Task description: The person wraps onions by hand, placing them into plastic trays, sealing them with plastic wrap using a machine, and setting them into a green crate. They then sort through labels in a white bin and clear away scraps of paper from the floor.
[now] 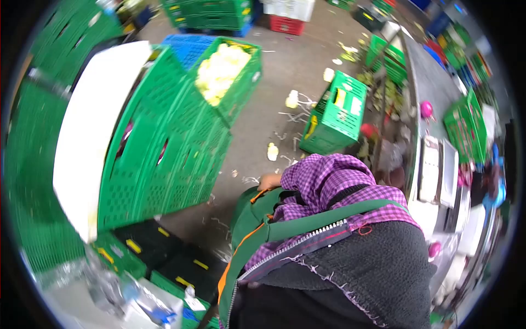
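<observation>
My right hand (269,182) shows at the end of a purple checked sleeve (329,172). It rests against the upper edge of the green apron (246,216) with orange trim, and its fingers are mostly hidden and blurred. Whether it holds anything cannot be made out. Out of view is my left hand. Beyond the hand, a green crate (337,112) lies on the floor. Pale yellow-green vegetable pieces fill another green crate (227,68) at the upper left.
Tall stacked green crates (159,148) with a white sheet (90,131) stand at left. Black crates (186,266) sit low. A metal worktable (430,71) runs along the right, with a tilted green crate (466,126). Vegetable scraps (272,152) litter the floor.
</observation>
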`<act>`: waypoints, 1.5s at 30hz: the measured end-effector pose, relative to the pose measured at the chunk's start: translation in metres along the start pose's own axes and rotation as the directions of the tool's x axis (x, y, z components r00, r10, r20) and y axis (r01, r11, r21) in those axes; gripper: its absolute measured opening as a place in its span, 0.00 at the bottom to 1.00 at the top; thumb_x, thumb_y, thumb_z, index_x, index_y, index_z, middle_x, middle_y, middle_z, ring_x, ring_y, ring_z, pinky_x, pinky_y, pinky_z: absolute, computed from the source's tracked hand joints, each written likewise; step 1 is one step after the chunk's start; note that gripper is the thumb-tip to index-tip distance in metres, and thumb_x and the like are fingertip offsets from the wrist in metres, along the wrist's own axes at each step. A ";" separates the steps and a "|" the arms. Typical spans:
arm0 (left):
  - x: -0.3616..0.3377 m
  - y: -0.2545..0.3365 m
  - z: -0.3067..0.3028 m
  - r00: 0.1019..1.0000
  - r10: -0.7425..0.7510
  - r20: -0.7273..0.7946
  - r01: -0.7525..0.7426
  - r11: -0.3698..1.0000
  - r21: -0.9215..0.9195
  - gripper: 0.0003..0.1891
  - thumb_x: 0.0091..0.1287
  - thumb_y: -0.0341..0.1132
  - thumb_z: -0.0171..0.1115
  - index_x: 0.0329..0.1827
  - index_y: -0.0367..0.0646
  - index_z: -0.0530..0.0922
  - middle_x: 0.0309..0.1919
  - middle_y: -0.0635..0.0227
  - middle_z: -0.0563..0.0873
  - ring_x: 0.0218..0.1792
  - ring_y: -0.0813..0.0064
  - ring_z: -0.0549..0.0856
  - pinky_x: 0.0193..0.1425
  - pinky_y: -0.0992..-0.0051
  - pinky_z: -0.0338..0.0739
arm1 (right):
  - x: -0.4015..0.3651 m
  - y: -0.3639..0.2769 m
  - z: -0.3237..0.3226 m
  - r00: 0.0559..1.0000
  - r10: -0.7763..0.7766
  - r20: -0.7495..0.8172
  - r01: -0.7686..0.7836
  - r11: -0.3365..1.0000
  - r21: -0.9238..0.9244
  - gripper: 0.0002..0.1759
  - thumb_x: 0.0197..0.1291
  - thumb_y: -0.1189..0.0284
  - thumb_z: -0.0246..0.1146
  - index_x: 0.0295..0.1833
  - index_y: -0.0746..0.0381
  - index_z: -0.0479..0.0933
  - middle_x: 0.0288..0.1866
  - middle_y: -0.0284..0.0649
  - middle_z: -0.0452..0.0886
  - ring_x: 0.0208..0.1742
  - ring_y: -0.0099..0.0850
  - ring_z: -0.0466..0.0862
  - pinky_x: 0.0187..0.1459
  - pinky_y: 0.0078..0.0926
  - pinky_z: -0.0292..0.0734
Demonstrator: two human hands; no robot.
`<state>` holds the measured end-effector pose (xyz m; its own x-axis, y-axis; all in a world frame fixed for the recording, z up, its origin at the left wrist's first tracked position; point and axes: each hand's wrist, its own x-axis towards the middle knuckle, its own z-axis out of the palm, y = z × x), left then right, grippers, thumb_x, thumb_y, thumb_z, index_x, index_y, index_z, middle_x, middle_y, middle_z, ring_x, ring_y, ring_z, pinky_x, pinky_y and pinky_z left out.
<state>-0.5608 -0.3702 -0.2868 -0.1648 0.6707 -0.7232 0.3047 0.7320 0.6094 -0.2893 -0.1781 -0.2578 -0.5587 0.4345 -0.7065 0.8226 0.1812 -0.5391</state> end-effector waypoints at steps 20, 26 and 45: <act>0.285 0.286 0.000 0.703 -0.077 0.707 -0.522 0.619 0.586 0.23 0.67 0.35 0.56 0.64 0.40 0.67 0.51 0.56 0.80 0.49 0.61 0.80 0.49 0.68 0.76 | -0.106 0.107 0.137 0.413 0.910 0.044 -0.324 0.102 0.940 0.27 0.45 0.55 0.65 0.43 0.67 0.81 0.43 0.55 0.82 0.46 0.47 0.83 0.46 0.39 0.77; 0.360 0.404 0.083 0.539 -0.212 0.815 -0.554 0.639 0.533 0.23 0.67 0.36 0.56 0.64 0.40 0.67 0.51 0.57 0.80 0.48 0.63 0.80 0.48 0.69 0.76 | -0.040 0.053 0.129 0.182 0.983 0.037 -0.076 -0.024 0.997 0.19 0.50 0.59 0.61 0.37 0.66 0.81 0.37 0.56 0.82 0.42 0.50 0.83 0.41 0.44 0.77; 0.292 0.391 0.198 0.289 -0.446 0.847 -0.932 0.073 0.356 0.24 0.63 0.40 0.62 0.59 0.35 0.73 0.53 0.50 0.80 0.55 0.62 0.79 0.59 0.71 0.72 | 0.083 -0.186 0.191 -0.085 0.939 0.333 0.313 -0.293 0.904 0.19 0.52 0.56 0.59 0.36 0.62 0.79 0.35 0.52 0.81 0.43 0.52 0.80 0.41 0.46 0.74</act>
<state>-0.3042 0.0884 -0.3242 0.6114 -0.2341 -0.7559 0.5099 -0.6139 0.6026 -0.5089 -0.3442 -0.3037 0.7843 -0.1608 -0.5992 -0.5115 -0.7141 -0.4779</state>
